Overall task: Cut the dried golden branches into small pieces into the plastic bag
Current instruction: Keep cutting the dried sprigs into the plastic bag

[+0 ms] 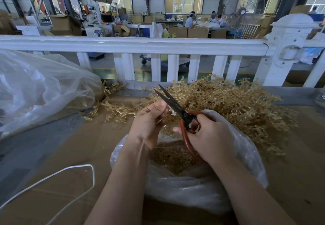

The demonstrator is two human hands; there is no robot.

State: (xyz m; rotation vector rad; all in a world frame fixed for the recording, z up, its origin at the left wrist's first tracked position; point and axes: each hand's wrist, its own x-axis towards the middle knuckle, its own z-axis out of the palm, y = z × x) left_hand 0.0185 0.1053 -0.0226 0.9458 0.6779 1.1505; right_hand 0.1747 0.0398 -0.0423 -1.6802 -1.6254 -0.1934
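My left hand (149, 121) pinches a short pale sprig (171, 111) between thumb and fingertips, holding it up just above the mouth of the plastic bag (246, 156). My right hand (209, 138) is curled round the red handles of the scissors (177, 108), fingers through and around the loops; the dark blades stand apart in a narrow V, pointing up and away from me, and the sprig sits right beside the lower blade near the pivot, though I cannot tell whether the steel touches it. Below both hands the bag lies open on the brown cardboard-covered table (73, 147), and inside it I see a heap of small golden cut pieces (174, 158). Past the scissors, to the right and behind the bag, a big tangled pile of dried golden branches (233, 103) spreads over the table, touching the bag's far side. A few loose branches (114, 110) lie apart to the left of the pile, near my left hand. Farther left a large crumpled clear plastic sheet (42, 87) bulges over the table edge. A white cord (70, 169) loops across the cardboard by my left forearm. Behind the table runs a white railing (133, 46), and beyond it a workshop with cardboard boxes (191, 32), a standing fan (245, 8) and people seated at a far bench.
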